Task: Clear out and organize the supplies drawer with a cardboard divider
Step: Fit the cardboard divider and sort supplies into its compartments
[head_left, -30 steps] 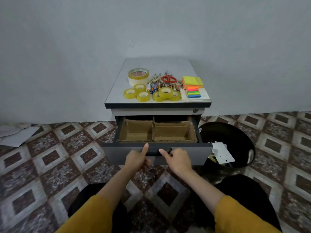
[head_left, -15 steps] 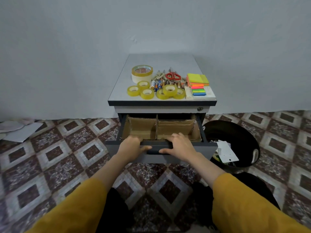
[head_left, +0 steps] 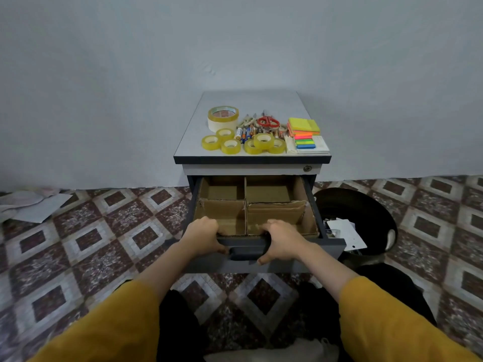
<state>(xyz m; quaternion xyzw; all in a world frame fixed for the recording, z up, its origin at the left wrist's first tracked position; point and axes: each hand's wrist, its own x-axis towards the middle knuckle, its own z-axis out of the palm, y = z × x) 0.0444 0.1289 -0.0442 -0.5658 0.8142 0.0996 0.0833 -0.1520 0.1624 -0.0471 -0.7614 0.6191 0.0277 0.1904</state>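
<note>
The drawer [head_left: 322, 253] is pulled out, and the cardboard divider [head_left: 245, 202] sits inside it. The left hand [head_left: 202, 237] and right hand [head_left: 281, 240] curl tight over the drawer's front edge, likely to slide it. Tape rolls [head_left: 231, 146] and scissors [head_left: 268, 122] wait above the drawer on the cabinet top [head_left: 251, 100]. A black bin [head_left: 371, 205] stands beside the drawer on the tiled floor [head_left: 104, 231].

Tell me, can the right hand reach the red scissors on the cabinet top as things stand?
Probably yes. The right hand grips the drawer front and must let go first; the red scissors lie uncovered on the cabinet top, with nothing above them.
</note>
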